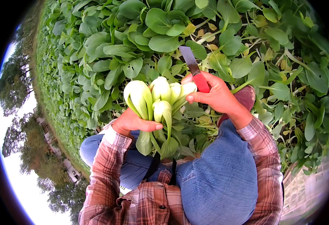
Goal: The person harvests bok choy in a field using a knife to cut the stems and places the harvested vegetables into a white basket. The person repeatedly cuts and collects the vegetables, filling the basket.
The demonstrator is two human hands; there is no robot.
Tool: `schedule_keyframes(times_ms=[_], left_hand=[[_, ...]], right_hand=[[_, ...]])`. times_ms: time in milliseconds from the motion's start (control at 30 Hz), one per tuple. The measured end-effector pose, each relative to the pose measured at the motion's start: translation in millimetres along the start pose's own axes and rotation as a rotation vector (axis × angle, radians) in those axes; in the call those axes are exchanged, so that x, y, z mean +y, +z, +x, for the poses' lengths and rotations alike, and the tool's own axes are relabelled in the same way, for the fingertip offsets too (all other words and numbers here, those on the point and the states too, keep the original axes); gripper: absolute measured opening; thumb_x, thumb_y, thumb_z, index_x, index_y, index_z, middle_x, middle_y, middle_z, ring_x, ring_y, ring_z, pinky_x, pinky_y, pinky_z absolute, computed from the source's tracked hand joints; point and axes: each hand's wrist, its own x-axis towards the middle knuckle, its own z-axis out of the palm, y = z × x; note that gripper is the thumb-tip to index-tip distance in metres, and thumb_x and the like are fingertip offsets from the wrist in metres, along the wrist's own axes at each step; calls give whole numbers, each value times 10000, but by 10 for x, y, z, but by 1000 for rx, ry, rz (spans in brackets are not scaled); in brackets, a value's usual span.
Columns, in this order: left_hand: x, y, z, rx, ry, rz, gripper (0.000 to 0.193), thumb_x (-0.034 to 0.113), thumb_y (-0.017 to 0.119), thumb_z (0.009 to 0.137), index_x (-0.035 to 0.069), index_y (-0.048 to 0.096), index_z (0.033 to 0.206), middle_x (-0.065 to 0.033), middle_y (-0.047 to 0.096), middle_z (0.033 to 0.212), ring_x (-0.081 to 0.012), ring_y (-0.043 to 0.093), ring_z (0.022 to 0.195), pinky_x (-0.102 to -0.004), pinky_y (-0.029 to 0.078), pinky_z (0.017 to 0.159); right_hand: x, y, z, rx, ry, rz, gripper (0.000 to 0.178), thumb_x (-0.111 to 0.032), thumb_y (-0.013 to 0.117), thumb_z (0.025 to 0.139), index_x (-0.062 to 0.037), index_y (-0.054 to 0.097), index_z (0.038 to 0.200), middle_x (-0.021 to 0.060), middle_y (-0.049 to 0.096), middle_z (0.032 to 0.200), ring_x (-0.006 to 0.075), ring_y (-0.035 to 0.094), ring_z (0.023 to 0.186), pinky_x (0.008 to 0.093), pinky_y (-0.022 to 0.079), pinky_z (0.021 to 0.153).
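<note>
In front of my knees, my left hand (132, 123) is closed round a bunch of several bok choy (139, 98), their pale green bases pointing up and away and their leaves hanging down toward my lap. My right hand (220, 94) grips a knife (190, 60) with a red handle and a flat, dirt-darkened blade that points up and to the left. The thumb and fingers of that same hand also pinch the pale base of another bok choy (187, 91) at the bunch's right side. The blade is apart from the bunch.
Dense rows of leafy bok choy plants (93, 48) grow ahead and to both sides, with yellowed leaves (213, 47) on the soil. My bent knee (221, 165) and a dark red shoe (245, 98) are close below my right hand. A white slatted crate (309, 187) stands at the lower right.
</note>
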Motion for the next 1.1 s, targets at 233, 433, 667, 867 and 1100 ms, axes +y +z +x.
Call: schedule_keyframes(times_ms=[233, 433, 667, 867, 1100], left_hand=[[154, -131, 84, 63, 11, 248, 685, 90, 764, 639, 3, 468, 1250, -70, 577, 1145, -180, 553, 1045, -330, 446, 907], [783, 171, 498, -108, 360, 1212, 787, 63, 730, 534, -22, 463, 1269, -119, 480, 1316, -276, 577, 1083, -365, 458, 921], [1024, 363, 1449, -120, 16, 1918, 641, 64, 687, 563, -32, 522, 1175, -120, 293, 1459, -342, 637, 866, -422, 531, 734], [929, 101, 1640, -39, -41, 1984, 711, 95, 694, 568, 1, 488, 1241, -173, 260, 1466, -320, 615, 991, -406, 528, 812], [704, -177, 1475, 13, 47, 1964, 917, 94, 698, 570, 13, 278, 1381, -199, 454, 1289, -350, 604, 979, -412, 521, 806]], right_hand=[[-11, -263, 199, 367, -94, -235, 377, -289, 368, 1006, -58, 371, 1304, 107, 519, 1045, 106, 607, 698, 180, 344, 467], [258, -813, 857, 503, 40, -712, 320, -141, 432, 960, -5, 417, 1250, 117, 545, 1117, 157, 637, 697, 267, 483, 560], [753, -600, 669, 65, 148, -1407, 383, -104, 518, 825, -2, 480, 1193, 233, 591, 1098, 363, 610, 952, 420, 498, 810], [586, -688, 506, 488, -2, -717, 320, -36, 415, 895, -25, 461, 1212, 130, 619, 854, 156, 574, 596, 315, 483, 637], [446, -688, 481, 520, -34, -761, 312, -87, 440, 929, -29, 461, 1235, 110, 618, 861, 131, 558, 604, 288, 476, 608]])
